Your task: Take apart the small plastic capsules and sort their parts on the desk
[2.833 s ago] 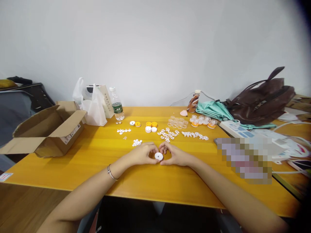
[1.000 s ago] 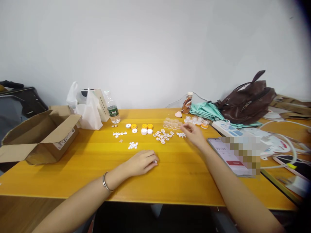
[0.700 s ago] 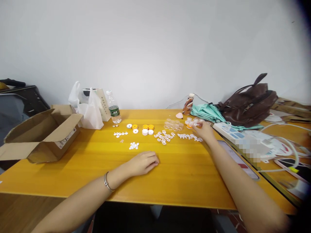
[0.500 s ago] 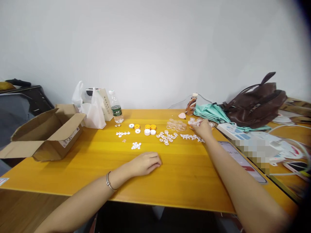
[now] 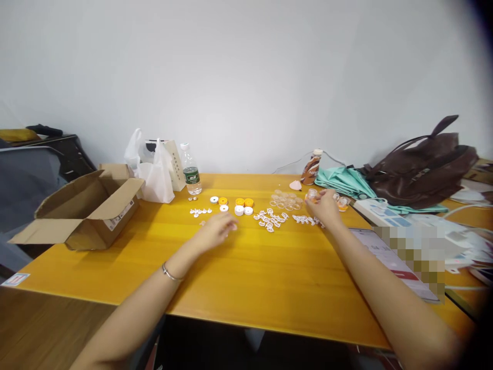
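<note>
My left hand (image 5: 216, 232) hovers over the table with its fingers loosely curled and apart, holding nothing. It covers part of the small white pieces and is close to the white round discs (image 5: 243, 210) and yellow round discs (image 5: 244, 202). My right hand (image 5: 324, 208) reaches to the far right, fingers closed around a small clear-domed piece with an orange base (image 5: 312, 195); the grip is partly hidden. More orange-based clear pieces (image 5: 342, 204) stand just right of it. Left of it are clear round cups (image 5: 285, 200) and, nearer, white openwork pieces (image 5: 270, 220).
At left stand an open cardboard box (image 5: 103, 216), a white plastic bag (image 5: 156, 180) and a water bottle (image 5: 191, 172). Behind my right hand are a brown drink bottle (image 5: 311, 168), teal cloth (image 5: 342, 181) and brown bag (image 5: 419, 169). A phone (image 5: 393, 262) lies beside my right forearm.
My left hand has lifted and moved forward and left, toward the small white pieces and discs. My right hand stays at the orange-based pieces. The view has shifted slightly left.
</note>
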Motion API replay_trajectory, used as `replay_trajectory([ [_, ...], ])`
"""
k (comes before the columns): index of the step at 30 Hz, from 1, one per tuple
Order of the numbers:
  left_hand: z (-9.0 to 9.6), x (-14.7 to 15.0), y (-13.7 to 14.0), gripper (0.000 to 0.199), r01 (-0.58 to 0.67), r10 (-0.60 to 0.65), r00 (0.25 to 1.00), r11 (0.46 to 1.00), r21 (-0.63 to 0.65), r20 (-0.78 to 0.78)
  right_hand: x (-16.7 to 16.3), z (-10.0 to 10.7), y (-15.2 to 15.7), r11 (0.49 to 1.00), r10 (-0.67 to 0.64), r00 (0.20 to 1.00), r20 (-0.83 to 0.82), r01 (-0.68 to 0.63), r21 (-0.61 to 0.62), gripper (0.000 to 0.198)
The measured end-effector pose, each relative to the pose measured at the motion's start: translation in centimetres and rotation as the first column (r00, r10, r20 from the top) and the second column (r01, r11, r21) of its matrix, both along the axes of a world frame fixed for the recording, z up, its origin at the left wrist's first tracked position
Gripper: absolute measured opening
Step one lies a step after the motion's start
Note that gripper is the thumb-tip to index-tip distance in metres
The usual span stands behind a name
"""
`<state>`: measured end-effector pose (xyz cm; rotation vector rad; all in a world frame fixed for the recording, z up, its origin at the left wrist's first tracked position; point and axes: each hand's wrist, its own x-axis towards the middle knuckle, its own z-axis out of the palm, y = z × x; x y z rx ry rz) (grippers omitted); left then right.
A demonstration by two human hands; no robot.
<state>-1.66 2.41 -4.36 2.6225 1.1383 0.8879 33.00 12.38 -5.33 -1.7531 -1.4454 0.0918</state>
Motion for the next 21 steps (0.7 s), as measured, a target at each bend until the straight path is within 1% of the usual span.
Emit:
replay_trajectory([
  [1, 0.1, -1.3, 1.0, 0.014, -0.113, 0.113, 0.992, 0.994, 0.001, 0.048, -0.6, 0.4, -0.8, 0.998, 0.055, 0.998, -0.017, -0.055, 0.005, 0.051],
  [2, 0.0, -2.6, 1.9, 0.015, -0.225, 0.227, 0.971, 0.974, -0.025, 0.073, -1.3, 0.7, -1.6, 0.994, 0.11, 0.994, -0.025, -0.11, 0.003, 0.05],
  [3, -0.1, -3.9, 2.7, 0.016, -0.337, 0.341, 0.938, 0.939, -0.063, 0.065, -2.1, 0.9, -2.6, 0.985, 0.17, 0.985, -0.031, -0.17, -0.003, 0.047],
  [4, -0.2, -5.0, 3.4, 0.017, -0.438, 0.443, 0.896, 0.893, -0.104, 0.027, -3.0, 1.1, -3.7, 0.968, 0.249, 0.968, -0.041, -0.249, -0.011, 0.043],
  [5, -0.3, -5.9, 4.0, 0.018, -0.521, 0.522, 0.852, 0.844, -0.127, -0.021, -3.8, 1.2, -4.8, 0.948, 0.317, 0.947, -0.053, -0.318, -0.008, 0.038],
  [6, -0.5, -6.7, 4.4, 0.019, -0.562, 0.562, 0.826, 0.816, -0.133, -0.043, -4.7, 1.2, -6.0, 0.924, 0.382, 0.922, -0.063, -0.382, 0.003, 0.032],
  [8, -0.8, -7.5, 4.8, 0.018, -0.614, 0.609, 0.789, 0.778, -0.133, -0.08, -6.2, 1.0, -8.1, 0.853, 0.518, 0.851, -0.087, -0.521, -0.015, 0.025],
  [10, -1.0, -7.6, 5.0, 0.015, -0.64, 0.632, 0.768, 0.757, -0.13, -0.106, -7.6, 0.6, -9.9, 0.762, 0.631, 0.762, -0.145, -0.644, -0.063, 0.023],
  [13, -1.1, -7.3, 5.0, 0.012, -0.668, 0.651, 0.744, 0.733, -0.133, -0.148, -9.1, 0.0, -11.7, 0.643, 0.725, 0.649, -0.228, -0.758, -0.111, 0.019],
  [14, -1.1, -7.3, 5.0, 0.012, -0.671, 0.653, 0.741, 0.729, -0.135, -0.158, -9.5, -0.2, -12.2, 0.611, 0.744, 0.621, -0.246, -0.782, -0.126, 0.018],
  [16, -1.1, -7.2, 5.1, 0.012, -0.673, 0.652, 0.738, 0.726, -0.139, -0.171, -10.1, -0.6, -12.8, 0.563, 0.769, 0.579, -0.272, -0.814, -0.142, 0.017],
  [17, -1.1, -7.3, 5.1, 0.012, -0.672, 0.65, 0.74, 0.727, -0.14, -0.174, -10.3, -0.7, -13.0, 0.548, 0.776, 0.565, -0.281, -0.824, -0.143, 0.017],
  [21, -0.6, -7.2, 4.8, 0.015, -0.664, 0.645, 0.747, 0.738, -0.121, -0.163, -10.8, -1.3, -13.5, 0.515, 0.793, 0.522, -0.314, -0.85, -0.112, 0.016],
])
